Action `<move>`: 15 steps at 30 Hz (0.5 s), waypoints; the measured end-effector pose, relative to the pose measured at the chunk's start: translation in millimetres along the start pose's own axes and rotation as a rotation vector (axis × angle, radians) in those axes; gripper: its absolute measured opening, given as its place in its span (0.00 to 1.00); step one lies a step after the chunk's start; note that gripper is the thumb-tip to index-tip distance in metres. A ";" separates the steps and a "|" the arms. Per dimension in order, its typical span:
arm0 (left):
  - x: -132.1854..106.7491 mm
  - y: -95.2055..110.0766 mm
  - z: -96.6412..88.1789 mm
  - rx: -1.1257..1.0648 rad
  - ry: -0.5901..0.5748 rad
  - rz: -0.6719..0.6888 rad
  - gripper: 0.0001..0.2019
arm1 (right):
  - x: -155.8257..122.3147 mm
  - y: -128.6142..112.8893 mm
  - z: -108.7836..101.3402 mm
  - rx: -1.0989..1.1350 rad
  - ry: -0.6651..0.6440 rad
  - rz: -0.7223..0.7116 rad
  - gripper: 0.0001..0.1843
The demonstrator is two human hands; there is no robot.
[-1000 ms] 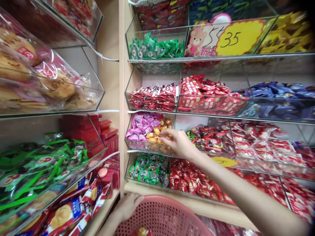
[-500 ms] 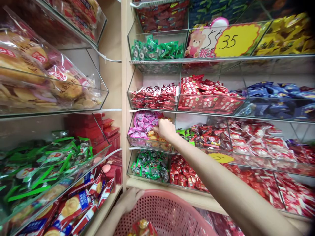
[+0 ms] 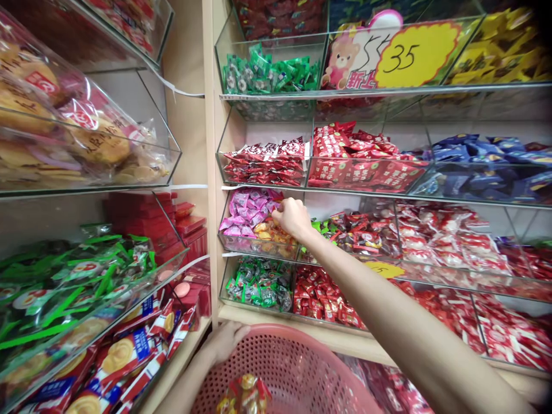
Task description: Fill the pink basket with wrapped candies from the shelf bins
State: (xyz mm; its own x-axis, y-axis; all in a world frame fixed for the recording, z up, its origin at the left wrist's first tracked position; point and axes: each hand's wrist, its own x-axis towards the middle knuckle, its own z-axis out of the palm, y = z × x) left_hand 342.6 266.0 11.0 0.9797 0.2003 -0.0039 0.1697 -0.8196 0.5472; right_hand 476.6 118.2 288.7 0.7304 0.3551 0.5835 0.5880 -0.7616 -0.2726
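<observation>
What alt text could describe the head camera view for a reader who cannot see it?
A person's right hand, its grip curled, is at a clear bin of pink-wrapped candies and gold-wrapped candies on wooden shelving. The left hand is at the rim of a pink basket with wrapped sweets inside.

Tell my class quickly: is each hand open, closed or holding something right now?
Left hand: holding the pink basket by its rim.
Right hand: curled closed at the gold-wrapped sweets; cannot tell whether it holds any.
</observation>
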 end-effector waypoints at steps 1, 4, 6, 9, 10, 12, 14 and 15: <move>-0.2 0.8 -0.2 0.000 -0.001 -0.005 0.25 | -0.1 1.5 -0.5 0.006 0.000 0.003 0.15; -1.0 2.8 -1.6 0.009 0.006 -0.013 0.26 | -2.3 4.9 -7.4 0.035 0.002 -0.007 0.13; -1.4 3.6 -2.8 0.016 0.007 -0.013 0.26 | -9.5 7.3 -18.4 0.070 0.014 -0.037 0.12; -1.4 4.3 -4.2 0.016 -0.010 -0.009 0.28 | -37.1 13.0 -37.2 0.174 0.042 -0.113 0.12; -1.2 4.3 -4.3 0.013 -0.017 -0.006 0.29 | -51.6 15.8 -40.1 0.226 0.039 -0.151 0.12; -0.4 4.0 -3.7 0.000 -0.025 -0.008 0.29 | -87.0 23.4 -34.5 0.358 -0.017 -0.225 0.11; 0.7 3.1 -2.2 -0.016 -0.036 -0.018 0.28 | -127.7 34.2 -10.0 0.500 -0.158 -0.241 0.11; 1.3 2.5 -1.3 -0.024 -0.039 -0.028 0.27 | -148.2 40.6 8.8 0.553 -0.248 -0.220 0.10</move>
State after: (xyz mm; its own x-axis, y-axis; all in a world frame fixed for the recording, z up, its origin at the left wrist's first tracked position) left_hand 344.1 264.8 13.4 0.9781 0.2016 -0.0523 0.1954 -0.8008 0.5661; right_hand 395.3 39.3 184.4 0.5919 0.6361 0.4949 0.7773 -0.2883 -0.5591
